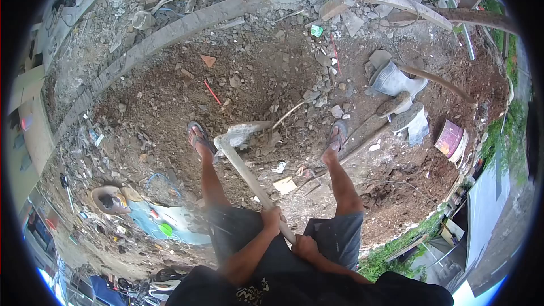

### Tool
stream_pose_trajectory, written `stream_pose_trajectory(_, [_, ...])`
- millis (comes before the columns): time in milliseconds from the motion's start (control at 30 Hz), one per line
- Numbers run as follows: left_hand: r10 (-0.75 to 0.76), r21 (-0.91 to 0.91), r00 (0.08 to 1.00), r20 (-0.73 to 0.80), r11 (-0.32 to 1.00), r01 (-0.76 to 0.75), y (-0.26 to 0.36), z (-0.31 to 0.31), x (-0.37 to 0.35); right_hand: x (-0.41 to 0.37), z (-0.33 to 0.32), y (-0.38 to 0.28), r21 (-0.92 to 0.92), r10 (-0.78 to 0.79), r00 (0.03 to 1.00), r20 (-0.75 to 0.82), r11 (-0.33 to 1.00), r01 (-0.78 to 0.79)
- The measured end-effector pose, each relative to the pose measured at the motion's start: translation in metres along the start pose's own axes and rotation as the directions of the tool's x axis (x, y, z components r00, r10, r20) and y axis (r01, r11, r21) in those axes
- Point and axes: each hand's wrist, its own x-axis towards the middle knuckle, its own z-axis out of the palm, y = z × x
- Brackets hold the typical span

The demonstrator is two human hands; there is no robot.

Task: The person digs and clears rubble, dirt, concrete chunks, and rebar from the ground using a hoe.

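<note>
Both my hands are wrapped around the long wooden handle of a hoe (249, 177). My left hand (271, 220) grips it further down toward the head, and my right hand (306, 247) closes near its upper end. The hoe's dirt-caked blade (243, 131) rests at the loose brown soil (249, 88) between my feet, its edge partly hidden by earth. On either side stand my left foot (199, 139) and my right foot (335, 140), in flip-flops. A thin stick or root (289, 113) pokes up just beyond the blade.
Rubber boots (394, 79), a purple-and-white bucket (451, 140) and a long pole (362, 147) lie to the right. A curved concrete edge (153, 42) crosses the upper left. Blue sheeting (170, 222) lies at lower left. Rubble and red plastic strips (212, 92) dot the ground.
</note>
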Motion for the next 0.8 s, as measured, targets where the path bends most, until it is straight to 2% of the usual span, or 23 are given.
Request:
stream_pose_trajectory(100, [-0.053, -0.001, 0.995, -0.083, 0.999, 0.053, 0.022, 0.014, 0.001, 0.012, -0.007, -0.008, -0.029, 0.024, 0.998, -0.052, 0.999, -0.026])
stream_pose_trajectory(167, [0.072, -0.044, 0.994, -0.079, 0.996, -0.076, 0.042, 0.02, 0.011, 0.041, -0.012, -0.011, -0.007, -0.085, 0.989, -0.118, 0.996, 0.085])
stream_pose_trajectory(233, [0.14, -0.088, 0.987, -0.08, 0.985, -0.147, 0.076, 0.029, 0.026, 0.077, -0.019, -0.019, -0.042, -0.238, 0.941, -0.241, 0.971, 0.235])
stream_pose_trajectory(300, [0.205, -0.158, 0.971, -0.123, 0.962, -0.224, 0.123, 0.047, 0.037, 0.109, -0.055, -0.049, -0.02, -0.298, 0.898, -0.324, 0.951, 0.308])
stream_pose_trajectory(367, [0.34, -0.197, 0.94, 0.005, 0.922, -0.333, 0.175, 0.065, 0.053, 0.147, -0.094, -0.078, -0.049, -0.308, 0.891, -0.332, 0.95, 0.31])
stream_pose_trajectory(433, [0.418, -0.273, 0.907, 0.047, 0.879, -0.391, 0.225, 0.087, 0.077, 0.184, -0.132, -0.104, -0.097, -0.376, 0.842, -0.386, 0.925, 0.368])
stream_pose_trajectory(533, [0.498, -0.328, 0.858, 0.126, 0.837, -0.437, 0.292, 0.124, 0.101, 0.224, -0.195, -0.142, -0.163, -0.398, 0.811, -0.43, 0.917, 0.364])
stream_pose_trajectory(667, [0.509, -0.34, 0.833, 0.218, 0.84, -0.424, 0.337, 0.162, 0.149, 0.27, -0.246, -0.164, -0.198, -0.397, 0.774, -0.492, 0.918, 0.345])
stream_pose_trajectory(733, [0.49, -0.338, 0.844, 0.219, 0.849, -0.405, 0.347, 0.182, 0.173, 0.285, -0.264, -0.166, -0.184, -0.314, 0.838, -0.446, 0.949, 0.257])
stream_pose_trajectory(800, [0.423, -0.31, 0.882, 0.207, 0.884, -0.351, 0.343, 0.195, 0.205, 0.3, -0.265, -0.158, -0.164, -0.292, 0.848, -0.442, 0.956, 0.243])
